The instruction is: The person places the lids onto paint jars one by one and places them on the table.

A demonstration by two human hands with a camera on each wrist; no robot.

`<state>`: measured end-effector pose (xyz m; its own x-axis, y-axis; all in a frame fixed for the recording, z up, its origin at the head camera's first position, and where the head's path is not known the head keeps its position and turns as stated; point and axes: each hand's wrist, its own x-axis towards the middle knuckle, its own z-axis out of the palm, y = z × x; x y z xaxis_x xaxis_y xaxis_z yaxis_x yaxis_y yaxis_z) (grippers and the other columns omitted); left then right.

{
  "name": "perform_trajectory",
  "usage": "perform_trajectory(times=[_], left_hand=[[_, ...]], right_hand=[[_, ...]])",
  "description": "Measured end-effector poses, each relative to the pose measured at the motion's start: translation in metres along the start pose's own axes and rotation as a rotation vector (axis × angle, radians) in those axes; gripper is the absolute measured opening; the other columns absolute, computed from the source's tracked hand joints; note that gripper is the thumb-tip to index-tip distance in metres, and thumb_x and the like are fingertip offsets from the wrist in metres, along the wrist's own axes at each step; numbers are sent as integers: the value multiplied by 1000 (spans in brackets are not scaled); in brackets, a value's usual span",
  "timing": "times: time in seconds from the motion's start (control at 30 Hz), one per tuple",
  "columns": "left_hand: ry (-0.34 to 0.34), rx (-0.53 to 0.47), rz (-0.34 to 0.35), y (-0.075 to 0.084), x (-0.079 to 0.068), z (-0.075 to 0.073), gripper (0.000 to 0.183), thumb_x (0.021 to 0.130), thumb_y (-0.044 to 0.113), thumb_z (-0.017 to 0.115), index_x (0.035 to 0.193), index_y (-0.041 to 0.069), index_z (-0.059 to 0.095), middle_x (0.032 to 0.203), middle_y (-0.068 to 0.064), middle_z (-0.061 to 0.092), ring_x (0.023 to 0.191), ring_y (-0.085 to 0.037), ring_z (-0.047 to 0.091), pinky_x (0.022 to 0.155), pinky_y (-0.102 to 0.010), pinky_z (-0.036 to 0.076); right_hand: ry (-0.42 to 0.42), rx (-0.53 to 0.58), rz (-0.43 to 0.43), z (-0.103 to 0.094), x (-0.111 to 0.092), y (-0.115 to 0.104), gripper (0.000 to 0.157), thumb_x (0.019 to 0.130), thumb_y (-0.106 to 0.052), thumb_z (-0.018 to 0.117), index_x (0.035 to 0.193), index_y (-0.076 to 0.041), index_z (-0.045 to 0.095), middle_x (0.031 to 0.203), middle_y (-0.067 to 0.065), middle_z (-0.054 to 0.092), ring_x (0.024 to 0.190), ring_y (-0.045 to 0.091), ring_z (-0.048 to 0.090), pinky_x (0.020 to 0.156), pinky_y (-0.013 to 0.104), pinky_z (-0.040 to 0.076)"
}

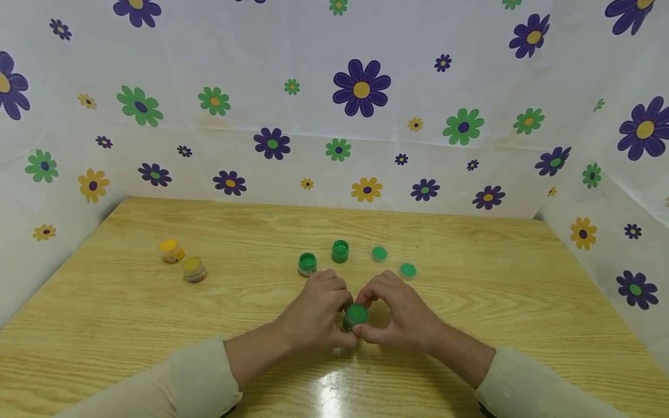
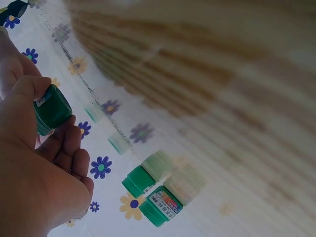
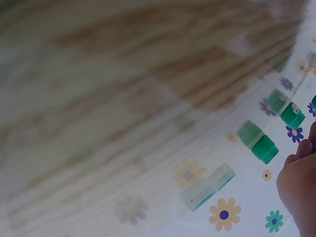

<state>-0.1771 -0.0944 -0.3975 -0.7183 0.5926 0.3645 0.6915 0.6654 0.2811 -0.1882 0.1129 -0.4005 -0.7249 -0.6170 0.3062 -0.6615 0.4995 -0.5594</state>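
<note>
A small green paint jar (image 1: pixel 357 315) is between both hands near the middle of the table. My left hand (image 1: pixel 321 310) grips its left side, and in the left wrist view the thumb and fingers curl round the green jar (image 2: pixel 54 107). From the other side, the thumb and forefinger of my right hand (image 1: pixel 399 316) pinch it near the top rim. Just beyond the hands stand two uncapped green jars, one on the left (image 1: pixel 307 264) and another farther back (image 1: pixel 340 251). Two flat green lids, one farther back (image 1: pixel 379 253) and one nearer (image 1: pixel 408 270), lie to their right.
An orange-yellow jar (image 1: pixel 171 251) and a mustard-yellow jar (image 1: pixel 194 270) stand together at the left of the wood-grain table (image 1: pixel 251 232). Its shiny top mirrors the jars in the wrist views. A white flower-print cloth (image 1: pixel 313 110) rises behind it and along both sides.
</note>
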Motion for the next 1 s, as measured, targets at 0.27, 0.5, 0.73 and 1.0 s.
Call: perform_trajectory(times=[0.27,0.5,0.73,1.0], left_hand=[[36,11,17,1,0,-2,25,65,33,81,74,14,67,74,7,60,79,-9,45,86,-34,43],[78,77,-22,-12,-7,-6,33,68,41,86,77,14,67,76,6,62,80,-12,50,88,-37,43],[125,184,-50,-42,-24,-14,33,68,39,84,80,12,69,84,5,65,87,-16,54,94,-44,45],[111,254,-96,-72,-42,-32,31,71,37,80,82,10,70,86,0,66,89,-20,54,95,-48,43]], right_hand=[[-5,41,22,-4,1,0,29,77,-28,84,98,-23,65,94,-17,61,95,8,52,86,34,47],[-26,23,23,-6,-1,3,36,80,-33,82,107,-16,66,104,-6,66,100,10,52,88,38,48],[-7,-43,65,-12,-6,12,36,83,-34,79,109,-11,67,105,-1,66,101,12,54,89,40,50],[46,-153,121,-26,-13,31,32,85,-31,78,107,-10,68,101,-1,65,100,15,52,87,40,47]])
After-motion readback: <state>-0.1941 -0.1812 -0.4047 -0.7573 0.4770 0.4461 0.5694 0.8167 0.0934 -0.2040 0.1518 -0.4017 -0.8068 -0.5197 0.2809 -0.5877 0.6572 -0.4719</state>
